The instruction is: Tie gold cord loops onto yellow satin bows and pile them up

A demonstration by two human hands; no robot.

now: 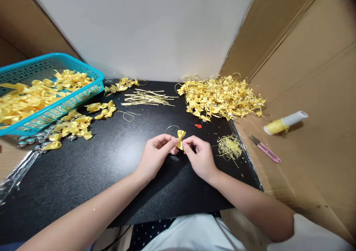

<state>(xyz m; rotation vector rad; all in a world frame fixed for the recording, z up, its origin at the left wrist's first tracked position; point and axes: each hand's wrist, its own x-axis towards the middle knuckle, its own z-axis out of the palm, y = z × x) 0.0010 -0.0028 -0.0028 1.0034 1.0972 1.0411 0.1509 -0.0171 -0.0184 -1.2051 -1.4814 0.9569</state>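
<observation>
Above the middle of the black table (116, 191), a yellow ribbon bow (180, 138) is held between both hands. My left hand (157, 151) pinches its left side, and a thin gold cord loop (172, 126) rises beside those fingers. From the right, my right hand (200, 156) pinches the bow's lower right edge. The bow stands roughly upright, with its loops and tails showing. Whatever lies behind it is hidden by the fingers.
A blue basket (59, 104) of yellow bows stands at left, with loose bows (78, 125) and bells beside it. Gold cords (147, 98) lie behind the hands. A heap of finished-looking bows (222, 97), cord scraps (230, 147), pink snips (265, 150) and a ribbon-wrapped tube (286, 122) are at right.
</observation>
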